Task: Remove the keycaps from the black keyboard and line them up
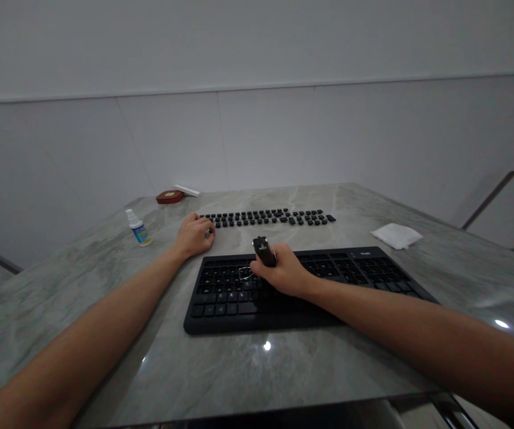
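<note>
A black keyboard [257, 322] lies on the marbled table; the keycaps are off many of its upper keys, while the lower left rows still carry theirs. Over its left-middle part, my right hand [286, 271] is closed around the dark handle of a keycap puller [265, 252], whose wire loop reaches down to the keys. Beyond the keyboard, loose black keycaps [257, 218] lie in rows. At the left end of these rows rests my left hand [194, 234], its fingers curled together; what they hold, if anything, is hidden.
A white spray bottle [139, 229] with a blue label stands at the left. Behind it are a reddish-brown box [170, 196] and a flat white object [188, 190]. A folded white cloth or tissue [396, 235] lies at the right. The wall [266, 137] rises behind the table.
</note>
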Demonstrator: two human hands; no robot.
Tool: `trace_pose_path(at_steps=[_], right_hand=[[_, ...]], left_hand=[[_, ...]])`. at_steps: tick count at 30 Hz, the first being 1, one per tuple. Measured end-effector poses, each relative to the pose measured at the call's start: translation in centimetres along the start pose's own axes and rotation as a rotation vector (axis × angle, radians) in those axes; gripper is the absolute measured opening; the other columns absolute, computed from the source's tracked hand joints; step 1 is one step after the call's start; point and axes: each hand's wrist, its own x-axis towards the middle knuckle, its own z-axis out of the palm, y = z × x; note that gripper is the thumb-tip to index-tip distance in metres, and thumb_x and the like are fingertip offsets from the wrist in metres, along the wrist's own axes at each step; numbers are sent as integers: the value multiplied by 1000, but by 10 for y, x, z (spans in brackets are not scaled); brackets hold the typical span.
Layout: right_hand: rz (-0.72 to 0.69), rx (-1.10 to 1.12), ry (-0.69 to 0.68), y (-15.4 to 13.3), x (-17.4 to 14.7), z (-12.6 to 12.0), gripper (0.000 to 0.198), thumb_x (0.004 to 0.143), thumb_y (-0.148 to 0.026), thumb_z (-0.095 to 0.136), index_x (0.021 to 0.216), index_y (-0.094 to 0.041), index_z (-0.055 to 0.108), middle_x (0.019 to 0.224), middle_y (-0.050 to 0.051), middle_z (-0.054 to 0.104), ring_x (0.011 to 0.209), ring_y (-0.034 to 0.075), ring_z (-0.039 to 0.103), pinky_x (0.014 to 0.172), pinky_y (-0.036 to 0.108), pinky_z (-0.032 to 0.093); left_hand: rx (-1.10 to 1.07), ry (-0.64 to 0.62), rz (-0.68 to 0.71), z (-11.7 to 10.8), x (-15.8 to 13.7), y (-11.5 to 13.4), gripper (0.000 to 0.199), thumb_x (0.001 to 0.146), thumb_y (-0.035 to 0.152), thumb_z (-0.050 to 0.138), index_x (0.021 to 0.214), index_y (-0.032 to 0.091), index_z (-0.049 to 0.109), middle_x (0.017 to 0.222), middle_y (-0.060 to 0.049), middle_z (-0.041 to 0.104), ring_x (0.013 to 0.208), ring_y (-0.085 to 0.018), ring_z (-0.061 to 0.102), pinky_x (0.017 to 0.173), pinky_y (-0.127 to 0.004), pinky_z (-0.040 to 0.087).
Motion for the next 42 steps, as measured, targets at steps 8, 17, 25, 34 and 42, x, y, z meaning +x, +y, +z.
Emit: trace_pose_path(at_steps=[8,17,25,34,42], right_hand=[[-8,-11,11,3,0,1,35,71,-26,52,48,-21,27,50,-7,23,49,7,25,47,24,21],[-24,-5,4,3,0,1,35,72,-27,51,48,-21,27,50,-6,23,48,7,24,47,24,21],[-16,-11,4,4,0,1,35,72,-27,52,48,-21,27,50,-7,24,48,6,25,47,23,22],[-22,-20,12,2,-1,1,36,72,-27,52,48,-21,26,50,-6,23,48,6,25,47,23,21],[-23,-32,11,2,-1,0,36,72,-28,51,48,-21,26,50,-6,23,48,6,25,46,24,21]], left_hand=[[11,25,-26,0,0,-2,26,76,24,56,96,17,71,95,-8,71,91,-28,51,86,-43,43],[-10,6,-27,2,0,-6,23,71,19,58,89,20,71,89,-6,72,87,-27,52,81,-40,43],[-50,22,-69,10,0,-14,17,72,21,58,81,21,72,77,-5,71,82,-26,54,78,-38,46],[-52,30,-102,15,0,-20,16,71,23,58,78,21,72,73,-6,69,80,-26,55,75,-37,48],[-4,36,-72,1,2,-10,16,72,24,57,82,18,69,90,-8,69,85,-26,54,87,-41,44]])
